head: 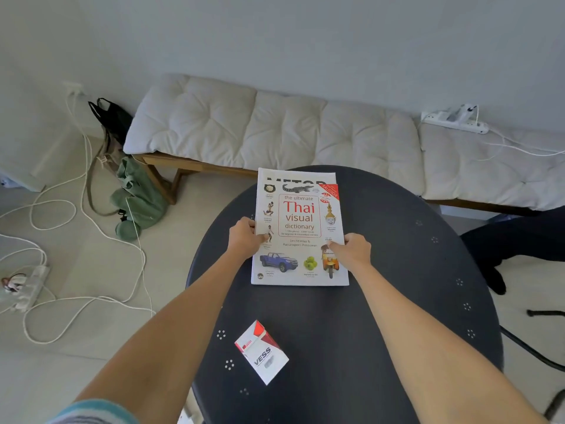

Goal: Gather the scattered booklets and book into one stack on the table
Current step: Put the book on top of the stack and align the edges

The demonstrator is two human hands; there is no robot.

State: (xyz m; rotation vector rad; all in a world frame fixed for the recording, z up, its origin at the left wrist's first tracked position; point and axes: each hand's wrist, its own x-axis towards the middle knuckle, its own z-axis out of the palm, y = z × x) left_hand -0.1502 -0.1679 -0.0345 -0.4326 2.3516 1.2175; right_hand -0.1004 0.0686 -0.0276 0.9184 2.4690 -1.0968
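While the book is held at both side edges, the scene is set out from largest to smallest:

Table (pixel 382 270): a dark round top is seen, with bare surface to the right of the stack and on the near side; the far-left rim is overhung slightly by the stack's far-left corner.

Stack (pixel 298 175): at least one booklet is seen under the book, its printed top strip showing beyond the book's far edge; how many lie beneath cannot be told.

Book (pixel 301 228): the Thai visual dictionary is laid face up on top, at the far-left of the table, roughly squared to what lies below.

Left hand (pixel 244 237): it is closed on the book's left edge, thumb on the cover, fingers curled at or under the edge.

Right hand (pixel 354 250): it is clamped likewise on the right edge, thumb on the cover.

Small box (pixel 261 351): a red and white carton is left near the near-left rim, well apart from the stack.

Risk: if the stack is pushed farther or leftward, it may be tipped over the rim; thin booklets below may be dragged askew if only the book is gripped.

Room: a shift toward the table's centre, right and nearer, is judged safest, as that path is unobstructed.
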